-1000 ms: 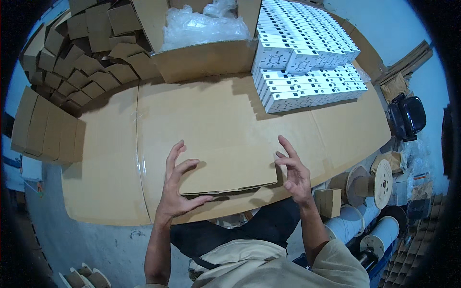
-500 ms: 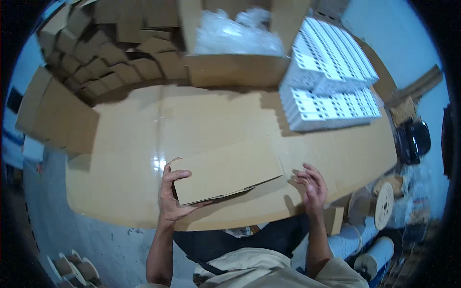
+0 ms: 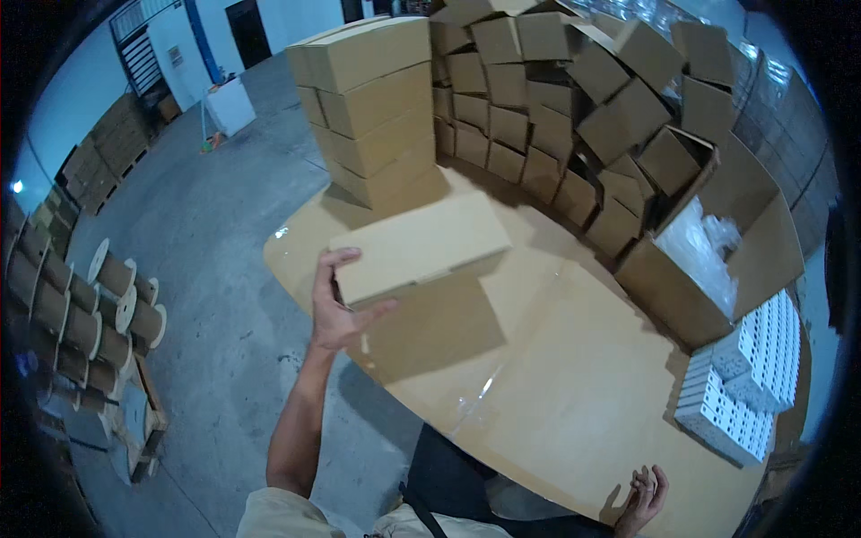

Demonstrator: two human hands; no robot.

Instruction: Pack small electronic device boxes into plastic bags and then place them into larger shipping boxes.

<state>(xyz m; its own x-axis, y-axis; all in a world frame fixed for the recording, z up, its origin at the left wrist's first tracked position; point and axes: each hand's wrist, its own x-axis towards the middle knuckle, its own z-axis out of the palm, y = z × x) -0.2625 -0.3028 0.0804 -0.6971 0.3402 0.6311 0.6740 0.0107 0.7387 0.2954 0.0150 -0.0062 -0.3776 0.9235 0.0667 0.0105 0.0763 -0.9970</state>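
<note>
My left hand (image 3: 339, 300) grips one end of a closed cardboard box (image 3: 421, 247), thumb on its top and fingers wrapped around the end and underside. The box is held above the cardboard-covered table (image 3: 556, 377) and casts a shadow on it. Just beyond it rises a stack of similar closed boxes (image 3: 381, 117) on the table's far left part. My right hand (image 3: 644, 500) is low at the table's near right edge, holding nothing, with its fingers loosely curled and apart.
Many small cardboard boxes (image 3: 538, 108) are piled along the table's far side. A large open carton (image 3: 673, 291) holds clear plastic bags (image 3: 700, 251). Stacked white slotted parts (image 3: 744, 386) stand at the right. Wooden spools (image 3: 103, 314) sit on the floor at left.
The view has swung left, bringing the stack of boxes fully into sight. My left hand has lifted the box off the table toward that stack. The right hand stays behind near the table edge.
</note>
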